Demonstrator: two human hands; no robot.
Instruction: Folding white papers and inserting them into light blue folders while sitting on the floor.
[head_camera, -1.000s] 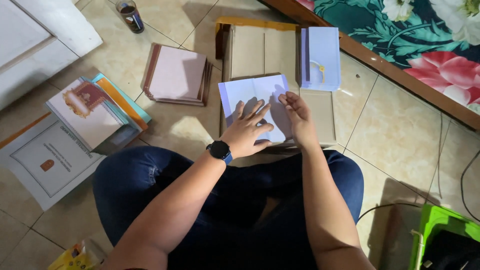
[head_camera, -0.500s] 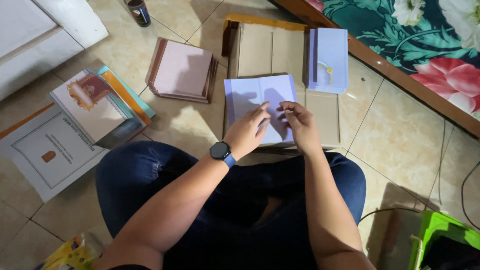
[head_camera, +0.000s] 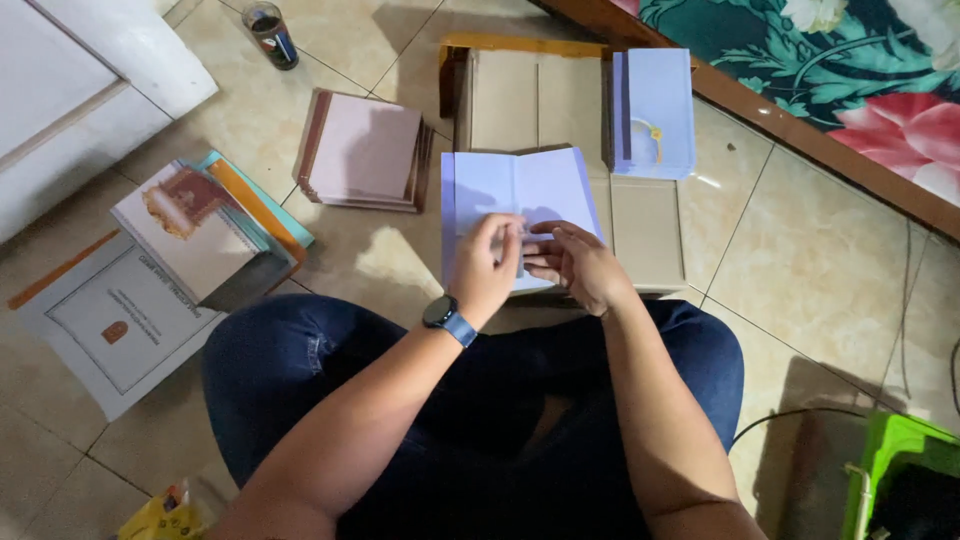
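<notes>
I sit cross-legged on a tiled floor. A pale lilac folded paper sheet (head_camera: 500, 190) lies in front of my knees on a flat brown cardboard piece (head_camera: 540, 100). My left hand (head_camera: 490, 265), with a dark watch on its wrist, pinches the sheet near its centre fold. My right hand (head_camera: 572, 262) presses fingers on the same sheet right beside it. A stack of similar lilac sheets (head_camera: 655, 115) rests at the cardboard's far right.
A pile of pinkish-brown cards (head_camera: 365, 150) lies to the left. Further left are books and a certificate-like sheet (head_camera: 110, 315). A dark cup (head_camera: 270, 35) stands at the top. A floral cloth (head_camera: 830, 70) borders the right; a green box (head_camera: 900, 470) sits bottom right.
Both hands have drawn together on the sheet's near middle, fingers now curled and pinching at the fold. The view has shifted slightly.
</notes>
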